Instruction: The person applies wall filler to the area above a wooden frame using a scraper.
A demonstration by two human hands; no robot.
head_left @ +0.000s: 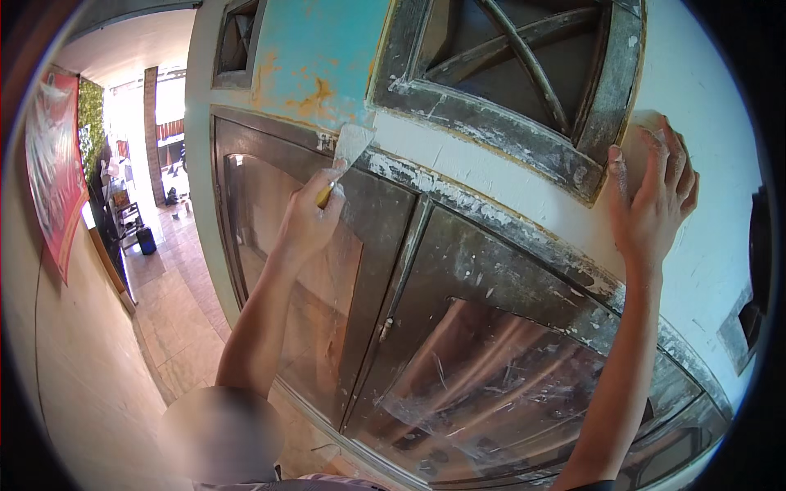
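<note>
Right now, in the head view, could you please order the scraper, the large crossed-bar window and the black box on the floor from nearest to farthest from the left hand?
1. Scraper: nearest, held in the left hand.
2. Large crossed-bar window: above and to the right.
3. Black box: farthest, on the floor away in the left background.

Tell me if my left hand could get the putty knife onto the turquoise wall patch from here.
Probably yes: the left hand grips the putty knife, its blade pointing up near the lower edge of the turquoise wall patch, and nothing visible stands between them.
</note>
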